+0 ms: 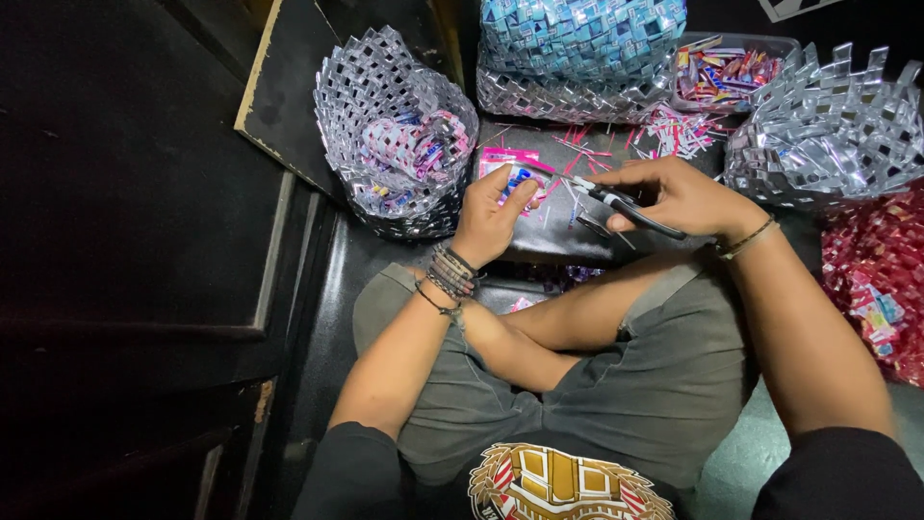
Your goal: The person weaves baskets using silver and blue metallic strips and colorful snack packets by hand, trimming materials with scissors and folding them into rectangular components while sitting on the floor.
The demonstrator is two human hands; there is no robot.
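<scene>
The left hand (489,220) is pinching a pink wrapper (512,175) flat on the dark surface (558,241). The right hand (679,195) is gripping scissors (616,205), blades pointing left toward the wrapper, just beside it.

The woven baskets (395,135) looked like folded foil strips, glossy and silvery. The wrapper (510,178) in the left hand (491,217) was shiny pink and blue plastic film. The scissors (616,207) in the right hand (683,197) showed bright metal blades and smooth black plastic handles. The shorts (654,376) were matt grey cloth.
</scene>
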